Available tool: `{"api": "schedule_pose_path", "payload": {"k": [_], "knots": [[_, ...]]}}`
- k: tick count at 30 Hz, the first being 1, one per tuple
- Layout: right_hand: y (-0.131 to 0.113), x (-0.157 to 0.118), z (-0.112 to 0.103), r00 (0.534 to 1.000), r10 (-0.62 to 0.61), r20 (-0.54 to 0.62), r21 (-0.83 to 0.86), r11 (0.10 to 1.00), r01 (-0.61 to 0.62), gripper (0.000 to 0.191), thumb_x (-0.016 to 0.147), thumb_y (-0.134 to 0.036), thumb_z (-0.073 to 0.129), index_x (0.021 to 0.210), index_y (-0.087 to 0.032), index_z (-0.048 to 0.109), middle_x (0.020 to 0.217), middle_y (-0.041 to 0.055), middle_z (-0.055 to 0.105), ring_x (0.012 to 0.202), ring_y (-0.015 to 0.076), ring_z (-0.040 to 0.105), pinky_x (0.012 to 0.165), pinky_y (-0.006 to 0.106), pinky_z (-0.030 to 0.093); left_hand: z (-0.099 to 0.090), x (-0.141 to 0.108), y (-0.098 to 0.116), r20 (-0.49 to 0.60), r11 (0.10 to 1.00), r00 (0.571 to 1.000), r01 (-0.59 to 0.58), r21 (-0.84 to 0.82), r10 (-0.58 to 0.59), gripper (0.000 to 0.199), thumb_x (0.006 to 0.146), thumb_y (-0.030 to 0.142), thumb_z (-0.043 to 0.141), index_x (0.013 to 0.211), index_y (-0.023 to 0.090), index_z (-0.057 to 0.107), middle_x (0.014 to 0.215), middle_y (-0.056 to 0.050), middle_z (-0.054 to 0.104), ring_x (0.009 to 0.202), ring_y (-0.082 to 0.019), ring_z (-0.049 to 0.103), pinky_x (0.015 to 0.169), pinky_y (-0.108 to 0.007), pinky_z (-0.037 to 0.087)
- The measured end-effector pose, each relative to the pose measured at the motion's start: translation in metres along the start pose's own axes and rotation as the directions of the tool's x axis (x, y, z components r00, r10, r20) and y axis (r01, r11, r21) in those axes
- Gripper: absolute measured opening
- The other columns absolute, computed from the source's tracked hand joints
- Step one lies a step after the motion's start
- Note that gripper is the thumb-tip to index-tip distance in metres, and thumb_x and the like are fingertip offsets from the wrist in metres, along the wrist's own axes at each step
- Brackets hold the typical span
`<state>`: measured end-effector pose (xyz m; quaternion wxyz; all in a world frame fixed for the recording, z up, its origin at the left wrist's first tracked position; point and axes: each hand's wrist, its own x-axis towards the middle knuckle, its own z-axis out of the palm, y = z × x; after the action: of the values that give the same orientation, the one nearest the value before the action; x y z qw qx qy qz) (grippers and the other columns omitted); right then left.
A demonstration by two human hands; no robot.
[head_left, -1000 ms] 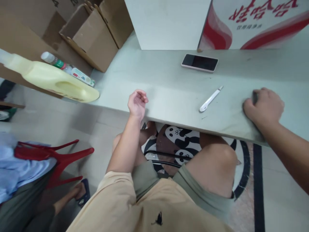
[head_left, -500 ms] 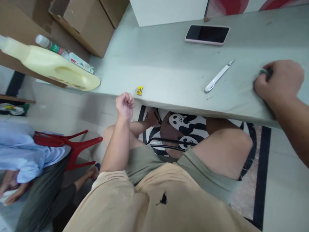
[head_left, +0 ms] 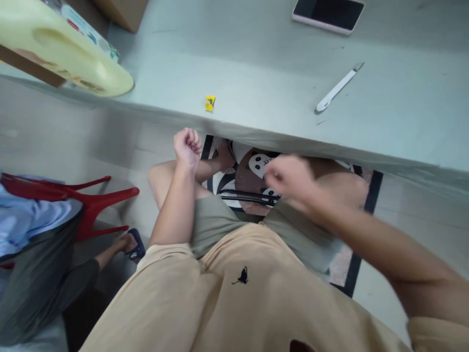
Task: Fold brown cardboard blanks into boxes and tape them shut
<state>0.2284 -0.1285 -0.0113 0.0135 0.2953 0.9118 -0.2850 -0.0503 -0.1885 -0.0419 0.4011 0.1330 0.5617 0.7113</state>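
My left hand (head_left: 187, 146) is curled into a loose fist just off the table's near edge, palm side up, and nothing shows in it. A small yellow wrapped packet (head_left: 210, 103) lies on the table a little beyond it. Over my lap is my right hand (head_left: 289, 178), smeared by motion, with its fingers curled in; whatever they hold is hidden. A white-handled scalpel (head_left: 337, 90) rests on the table beyond my right hand, its blade pointing away to the right.
A phone (head_left: 330, 13) lies at the far side of the table (head_left: 256, 73). On the left stand a pale yellow jug (head_left: 69, 54), a small printed box (head_left: 90, 32) and a cardboard box (head_left: 122, 12). A person sits by a red chair (head_left: 98, 200).
My right hand has come from the right side of the table, where it gripped something dark, to above my lap. That dark thing no longer shows. The view has tipped downward; my left hand stays curled.
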Motion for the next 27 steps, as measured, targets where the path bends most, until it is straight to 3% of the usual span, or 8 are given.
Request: {"api": "schedule_pose_path", "payload": {"k": [1, 2, 4, 7, 12, 21, 24, 27], "knots": [[-0.025, -0.004, 0.035, 0.985, -0.114, 0.131, 0.048, 0.993, 0.109, 0.026, 0.094, -0.042, 0.052, 0.093, -0.027, 0.073, 0.101, 0.0081, 0.075, 0.093, 0.0224, 0.064, 0.082, 0.035, 0.048, -0.001, -0.004, -0.001, -0.002, 1.0, 1.0, 0.009, -0.005, -0.009, 0.059, 0.092, 0.038, 0.055, 0.05, 0.018, 0.019, 0.05, 0.007, 0.014, 0.043, -0.005, 0.009, 0.04, -0.021, 0.007], [-0.045, -0.01, 0.068, 0.931, -0.236, 0.28, 0.113, 0.971, 0.212, 0.024, 0.093, -0.042, 0.056, 0.096, -0.025, 0.073, 0.102, 0.0072, 0.075, 0.093, 0.0217, 0.065, 0.08, 0.032, 0.047, -0.002, -0.008, -0.001, 0.001, 1.0, 1.0, 0.018, -0.007, -0.018, 0.058, 0.094, 0.037, 0.052, 0.049, 0.018, 0.019, 0.05, 0.006, 0.014, 0.042, -0.006, 0.009, 0.04, -0.021, 0.006], [-0.07, -0.021, 0.12, 0.832, -0.335, 0.442, 0.187, 0.942, 0.279, 0.025, 0.092, -0.042, 0.06, 0.098, -0.021, 0.072, 0.103, 0.007, 0.075, 0.089, 0.021, 0.065, 0.073, 0.03, 0.045, -0.005, -0.016, -0.003, 0.005, 0.999, 0.999, 0.037, -0.007, -0.037, 0.058, 0.095, 0.037, 0.048, 0.049, 0.018, 0.019, 0.05, 0.006, 0.014, 0.041, -0.006, 0.009, 0.04, -0.022, 0.005], [-0.077, -0.035, 0.156, 0.77, -0.326, 0.548, 0.199, 0.945, 0.258, 0.029, 0.091, -0.042, 0.064, 0.105, -0.017, 0.07, 0.105, 0.0103, 0.075, 0.086, 0.0229, 0.067, 0.068, 0.03, 0.043, -0.009, -0.03, -0.006, -0.001, 0.998, 0.998, 0.057, -0.012, -0.057, 0.059, 0.095, 0.037, 0.052, 0.051, 0.019, 0.018, 0.05, 0.006, 0.016, 0.04, -0.006, 0.013, 0.041, -0.023, 0.008], [-0.067, -0.042, 0.164, 0.76, -0.282, 0.585, 0.2, 0.959, 0.201, 0.038, 0.083, -0.04, 0.074, 0.115, -0.021, 0.067, 0.119, 0.0096, 0.072, 0.101, 0.0248, 0.07, 0.074, 0.028, 0.047, -0.007, -0.042, -0.012, 0.009, 0.997, 0.997, 0.078, -0.004, -0.078, 0.057, 0.095, 0.036, 0.05, 0.051, 0.019, 0.018, 0.048, 0.006, 0.016, 0.04, -0.006, 0.015, 0.041, -0.023, 0.01], [-0.068, -0.05, 0.17, 0.795, -0.249, 0.553, 0.278, 0.955, 0.105, 0.023, 0.094, -0.027, 0.054, 0.108, -0.014, 0.067, 0.117, 0.0184, 0.07, 0.104, 0.0278, 0.068, 0.086, 0.035, 0.047, -0.003, -0.047, -0.013, 0.053, 0.999, 0.997, 0.05, -0.011, -0.049, 0.054, 0.095, 0.033, 0.047, 0.05, 0.018, 0.021, 0.05, 0.006, 0.015, 0.041, -0.006, 0.015, 0.039, -0.021, 0.014], [-0.058, -0.049, 0.164, 0.8, -0.299, 0.52, 0.395, 0.915, 0.086, 0.02, 0.096, -0.027, 0.05, 0.097, -0.015, 0.066, 0.113, 0.0144, 0.069, 0.104, 0.0228, 0.064, 0.09, 0.032, 0.045, -0.007, -0.05, -0.011, 0.037, 0.999, 0.998, 0.042, 0.001, -0.043, 0.055, 0.094, 0.035, 0.049, 0.05, 0.018, 0.021, 0.051, 0.006, 0.015, 0.042, -0.006, 0.015, 0.04, -0.02, 0.014], [-0.05, -0.039, 0.164, 0.799, -0.321, 0.509, 0.509, 0.861, 0.022, 0.023, 0.097, -0.029, 0.043, 0.088, -0.017, 0.061, 0.094, 0.0056, 0.067, 0.09, 0.0162, 0.061, 0.082, 0.026, 0.046, -0.012, -0.052, -0.011, 0.05, 0.999, 0.998, 0.035, -0.01, -0.034, 0.053, 0.096, 0.033, 0.045, 0.049, 0.018, 0.022, 0.051, 0.005, 0.016, 0.042, -0.007, 0.015, 0.039, -0.02, 0.014]]}}
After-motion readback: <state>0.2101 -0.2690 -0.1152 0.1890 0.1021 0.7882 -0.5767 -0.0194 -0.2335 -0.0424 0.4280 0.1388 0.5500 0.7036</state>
